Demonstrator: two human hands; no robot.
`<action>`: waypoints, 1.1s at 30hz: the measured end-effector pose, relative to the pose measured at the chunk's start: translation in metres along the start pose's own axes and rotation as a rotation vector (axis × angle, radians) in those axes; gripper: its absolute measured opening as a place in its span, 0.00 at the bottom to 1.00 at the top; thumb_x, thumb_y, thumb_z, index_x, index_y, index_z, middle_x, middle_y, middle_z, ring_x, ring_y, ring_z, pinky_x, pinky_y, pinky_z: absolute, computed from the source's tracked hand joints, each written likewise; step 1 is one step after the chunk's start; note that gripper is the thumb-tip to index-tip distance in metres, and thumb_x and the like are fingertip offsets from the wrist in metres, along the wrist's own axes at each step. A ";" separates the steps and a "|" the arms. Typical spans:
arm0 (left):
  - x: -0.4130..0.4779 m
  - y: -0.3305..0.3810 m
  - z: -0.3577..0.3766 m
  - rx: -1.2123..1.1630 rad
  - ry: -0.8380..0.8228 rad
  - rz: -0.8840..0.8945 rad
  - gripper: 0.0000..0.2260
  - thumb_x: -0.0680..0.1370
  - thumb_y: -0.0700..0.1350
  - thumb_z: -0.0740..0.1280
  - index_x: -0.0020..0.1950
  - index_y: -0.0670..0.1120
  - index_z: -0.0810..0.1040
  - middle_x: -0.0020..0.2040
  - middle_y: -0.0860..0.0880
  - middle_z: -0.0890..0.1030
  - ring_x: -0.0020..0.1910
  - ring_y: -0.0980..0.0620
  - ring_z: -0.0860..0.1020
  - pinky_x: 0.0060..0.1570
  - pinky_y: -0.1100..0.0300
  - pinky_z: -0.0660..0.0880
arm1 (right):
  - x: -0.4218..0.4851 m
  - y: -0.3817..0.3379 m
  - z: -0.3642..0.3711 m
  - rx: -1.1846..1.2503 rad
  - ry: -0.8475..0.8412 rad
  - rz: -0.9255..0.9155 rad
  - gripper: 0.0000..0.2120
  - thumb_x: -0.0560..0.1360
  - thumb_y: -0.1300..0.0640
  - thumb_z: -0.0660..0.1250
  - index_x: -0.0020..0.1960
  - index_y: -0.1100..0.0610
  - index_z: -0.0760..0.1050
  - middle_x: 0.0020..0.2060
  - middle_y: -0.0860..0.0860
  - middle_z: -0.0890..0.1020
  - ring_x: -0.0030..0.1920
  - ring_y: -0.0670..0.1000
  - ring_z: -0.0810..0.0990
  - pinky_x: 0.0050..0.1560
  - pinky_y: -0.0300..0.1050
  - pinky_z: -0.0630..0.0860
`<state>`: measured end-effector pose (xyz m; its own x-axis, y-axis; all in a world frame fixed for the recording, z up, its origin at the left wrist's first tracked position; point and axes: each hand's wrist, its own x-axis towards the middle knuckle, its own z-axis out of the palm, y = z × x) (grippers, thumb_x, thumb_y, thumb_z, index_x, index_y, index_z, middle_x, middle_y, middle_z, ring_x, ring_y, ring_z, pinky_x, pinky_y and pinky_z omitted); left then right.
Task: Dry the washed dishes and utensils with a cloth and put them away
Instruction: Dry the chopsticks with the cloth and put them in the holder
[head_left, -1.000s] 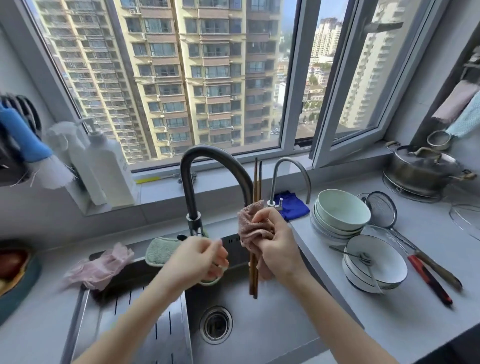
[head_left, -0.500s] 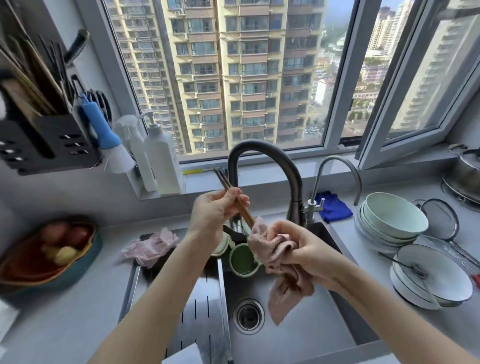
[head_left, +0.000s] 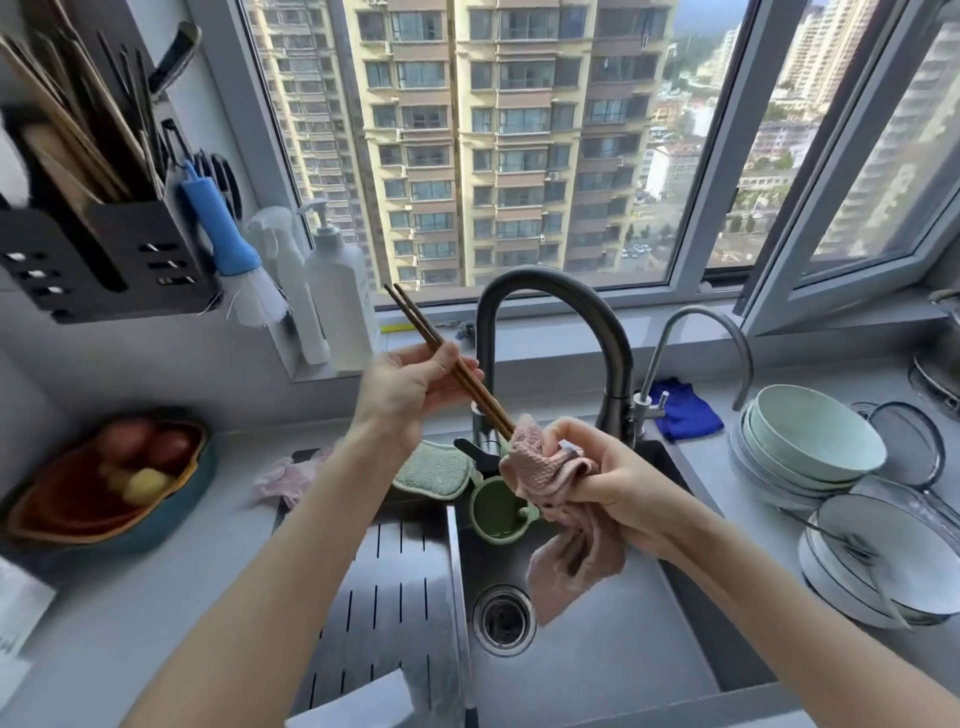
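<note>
My left hand (head_left: 410, 389) pinches a pair of brown wooden chopsticks (head_left: 415, 325) near their middle, and they slant up to the left above the sink (head_left: 597, 649). Their lower ends are buried in a pink cloth (head_left: 545, 478) that my right hand (head_left: 608, 473) grips in a bunch; a loose corner of the cloth hangs down over the basin. A black wall-mounted utensil holder (head_left: 104, 254) with several chopsticks and tools in it hangs at the upper left. Stacked pale green bowls (head_left: 810, 441) and white bowls (head_left: 883, 561) stand on the right counter.
A dark arched faucet (head_left: 561, 312) and a thinner chrome tap (head_left: 696, 338) rise behind my hands. A green cup (head_left: 496, 514) and green sponge (head_left: 431, 470) lie at the sink's back. A fruit bowl (head_left: 104, 488) is on the left counter, a strainer (head_left: 909, 447) on the right.
My left hand took the chopsticks and lifted them toward the upper left, tilting them from upright to slanted. The right hand keeps the cloth round their lower ends. The view swung left toward the utensil holder.
</note>
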<state>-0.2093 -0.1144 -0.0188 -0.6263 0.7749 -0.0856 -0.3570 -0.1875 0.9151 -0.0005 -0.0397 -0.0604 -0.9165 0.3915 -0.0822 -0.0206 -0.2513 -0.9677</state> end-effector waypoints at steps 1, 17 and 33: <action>0.005 0.011 -0.009 -0.026 0.078 0.026 0.03 0.74 0.37 0.67 0.44 0.37 0.77 0.33 0.44 0.84 0.34 0.46 0.84 0.33 0.55 0.80 | -0.001 0.001 -0.003 -0.065 0.017 0.012 0.18 0.71 0.81 0.59 0.44 0.58 0.72 0.43 0.62 0.73 0.41 0.59 0.73 0.40 0.47 0.77; 0.048 0.232 -0.133 0.439 0.444 0.698 0.08 0.71 0.36 0.73 0.39 0.44 0.75 0.35 0.46 0.80 0.31 0.51 0.81 0.30 0.58 0.80 | 0.157 -0.092 0.098 -1.112 0.148 -0.413 0.40 0.72 0.71 0.64 0.69 0.33 0.61 0.49 0.38 0.77 0.45 0.40 0.77 0.37 0.24 0.71; 0.119 0.305 -0.170 0.960 0.619 0.744 0.11 0.70 0.42 0.76 0.45 0.37 0.78 0.41 0.40 0.82 0.41 0.39 0.81 0.45 0.48 0.78 | 0.242 -0.109 0.149 -1.075 0.099 -0.440 0.37 0.68 0.72 0.55 0.67 0.38 0.67 0.47 0.36 0.76 0.43 0.37 0.77 0.41 0.24 0.70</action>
<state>-0.5110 -0.1821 0.1832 -0.7532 0.2333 0.6151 0.6577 0.2482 0.7112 -0.2795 -0.0492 0.0607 -0.8783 0.3378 0.3384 0.0639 0.7844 -0.6170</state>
